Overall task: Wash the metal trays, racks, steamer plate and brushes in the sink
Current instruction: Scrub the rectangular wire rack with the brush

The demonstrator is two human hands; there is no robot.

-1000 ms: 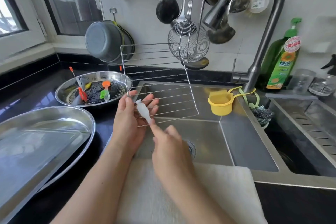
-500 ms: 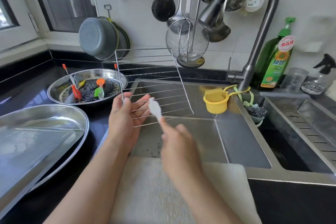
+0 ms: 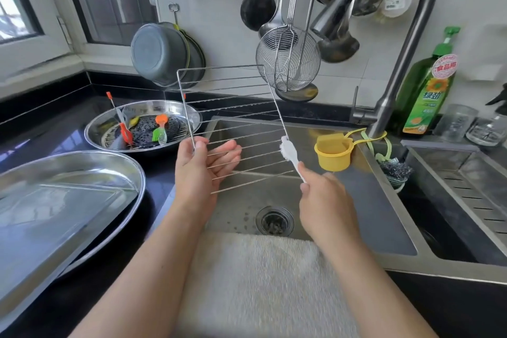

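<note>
Starting far left: large oval metal tray (image 3: 68,173) sits on the black counter (image 3: 41,129), a flat rectangular tray (image 3: 49,217) lying inside it. Behind it, a round metal dish (image 3: 142,110) holds the dark perforated steamer plate (image 3: 148,132) plus several brushes: orange one (image 3: 161,121), green one (image 3: 157,134), red one (image 3: 124,132). Grey pot (image 3: 159,52) hangs on the wall above the dish.

Left hand (image 3: 200,170) holds the wire rack (image 3: 233,123) up over the sink (image 3: 343,200), tilted, far edge higher. Thumb is pinched on the rack's left frame rod near the lower corner, other fingers spread flat behind the wires.

White towel (image 3: 260,277) is draped over the sink's near edge, drain (image 3: 274,221) just past it.

Right hand (image 3: 326,200) is curled tight around the handle of a white brush (image 3: 289,152); bristle head touches the rack's right frame rod near its lower end.

Above: ladles and a wire skimmer (image 3: 288,63) hang on the wall, skimmer overlapping the rack's top right corner in view. Faucet (image 3: 397,49) arches over the sink. Yellow cup (image 3: 333,152) hangs by a loop at the faucet base, steel scourer (image 3: 395,170) just right of it. Green detergent bottle (image 3: 425,88) stands by the wall, clear glasses (image 3: 455,122) beside it. Second basin (image 3: 466,186) at far right
</note>
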